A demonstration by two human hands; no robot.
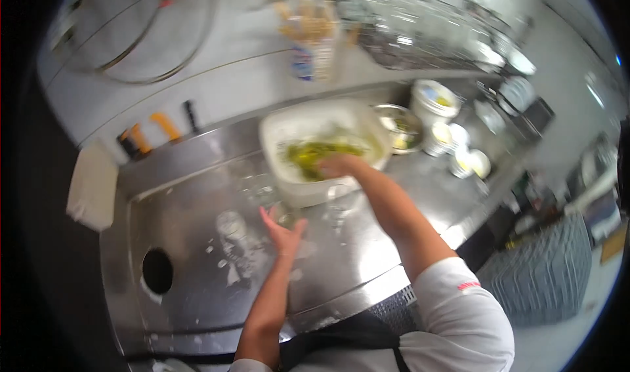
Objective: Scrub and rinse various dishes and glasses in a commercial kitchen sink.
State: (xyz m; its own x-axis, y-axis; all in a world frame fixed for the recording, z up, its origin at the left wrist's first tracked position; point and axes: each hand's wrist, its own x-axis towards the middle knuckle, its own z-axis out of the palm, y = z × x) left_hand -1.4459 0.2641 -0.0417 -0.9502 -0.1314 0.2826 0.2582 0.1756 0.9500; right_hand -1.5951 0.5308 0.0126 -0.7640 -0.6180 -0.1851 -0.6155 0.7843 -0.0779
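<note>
A large white plastic tub (275,145) holding a yellow-green leafy mass in liquid (305,153) stands on the stainless steel counter. My right hand (339,165) reaches over the tub's near rim into that mass; its fingertips are hidden, so a hold cannot be told. My left hand (284,232), thumb and fingers apart, is at a clear glass jar (285,215) just in front of the tub; blur hides whether it grips it. Another clear glass (337,200) stands close to the tub's near side, and more clear glassware (263,190) is left of it.
Right of the tub are a steel bowl (399,128), a white lidded bucket (435,101) and small white tubs (440,138). A sunken steel area with a round hole (157,271) lies left. Orange- and black-handled tools (165,126) stand along the wall; a glass rack (418,32) hangs above.
</note>
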